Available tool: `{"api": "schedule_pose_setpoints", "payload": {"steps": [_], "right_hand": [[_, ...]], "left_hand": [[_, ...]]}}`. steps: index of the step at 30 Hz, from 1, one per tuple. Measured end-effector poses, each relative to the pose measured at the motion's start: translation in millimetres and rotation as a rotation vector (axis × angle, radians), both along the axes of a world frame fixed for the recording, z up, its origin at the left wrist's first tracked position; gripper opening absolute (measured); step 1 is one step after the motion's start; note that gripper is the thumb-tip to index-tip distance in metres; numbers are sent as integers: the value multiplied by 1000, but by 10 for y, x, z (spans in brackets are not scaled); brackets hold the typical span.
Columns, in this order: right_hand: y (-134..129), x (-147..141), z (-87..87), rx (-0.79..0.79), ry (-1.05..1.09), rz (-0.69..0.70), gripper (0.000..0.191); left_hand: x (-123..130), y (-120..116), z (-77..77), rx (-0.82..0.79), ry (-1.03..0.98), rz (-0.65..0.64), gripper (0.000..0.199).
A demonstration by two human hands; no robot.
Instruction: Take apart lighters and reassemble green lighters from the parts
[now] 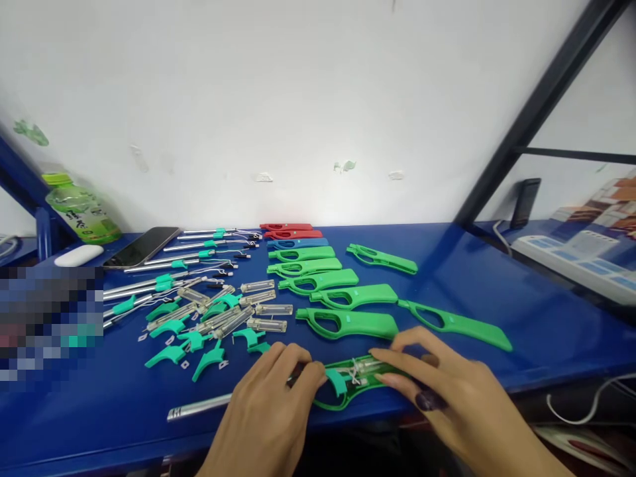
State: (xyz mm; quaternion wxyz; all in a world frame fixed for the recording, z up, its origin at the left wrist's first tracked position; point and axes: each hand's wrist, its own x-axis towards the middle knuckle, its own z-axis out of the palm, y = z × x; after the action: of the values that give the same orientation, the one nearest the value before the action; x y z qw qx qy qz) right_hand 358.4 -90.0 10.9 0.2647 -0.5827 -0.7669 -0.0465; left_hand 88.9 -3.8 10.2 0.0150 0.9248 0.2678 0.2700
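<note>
A green lighter casing half [342, 403] lies open-side up at the table's front edge. Inside it sit a teal trigger [338, 381], thin white wires and a clear fuel tank [366, 363]. My left hand [273, 397] is closed over the casing's narrow end, where a metal tube [199, 407] sticks out to the left; its fingertips are partly hidden. My right hand [442, 384] grips the wide end, with fingertips on the clear tank and the casing rim. Just behind lies another green casing [368, 323].
Clear tanks [268, 309], teal triggers [209, 360] and metal tubes with wires [163, 268] spread over the left. Several green casings [460, 326] lie behind my hands, red ones [293, 234] farther back. A phone [144, 246] and bottle [82, 209] stand near the wall.
</note>
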Motion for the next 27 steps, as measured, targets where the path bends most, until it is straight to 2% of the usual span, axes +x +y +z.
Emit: {"api": "schedule_pose_setpoints", "payload": {"steps": [5,8,13,15,18,20,22,24,26,27], "right_hand": [[34,-20,-28,-29,58,-5,27],[14,11,-54,-59,73,-8,26],[13,108,-148,-81,33,-6,26],[29,141,-169,-78,11,-3,28],[53,163,-170,-74,-3,10,28],[63,158,-155,-67,10,19,27],[69,141,-134,-63,33,20,28],[75,122,-111,-74,58,12,32],[85,110,-90,-95,77,4,33],[90,107,-80,-106,84,1,33]], "left_hand": [[32,-28,-12,54,-44,47,30],[49,-46,1,41,11,42,28],[31,-69,78,49,-26,31,26],[-41,-52,134,47,-34,64,26],[-322,8,213,113,-86,177,25],[-638,50,221,163,-82,270,23],[-1013,77,179,159,-63,421,23],[-1371,91,103,69,-25,653,25],[-1641,103,22,-49,31,813,25],[-1732,111,-10,-86,45,844,27]]}}
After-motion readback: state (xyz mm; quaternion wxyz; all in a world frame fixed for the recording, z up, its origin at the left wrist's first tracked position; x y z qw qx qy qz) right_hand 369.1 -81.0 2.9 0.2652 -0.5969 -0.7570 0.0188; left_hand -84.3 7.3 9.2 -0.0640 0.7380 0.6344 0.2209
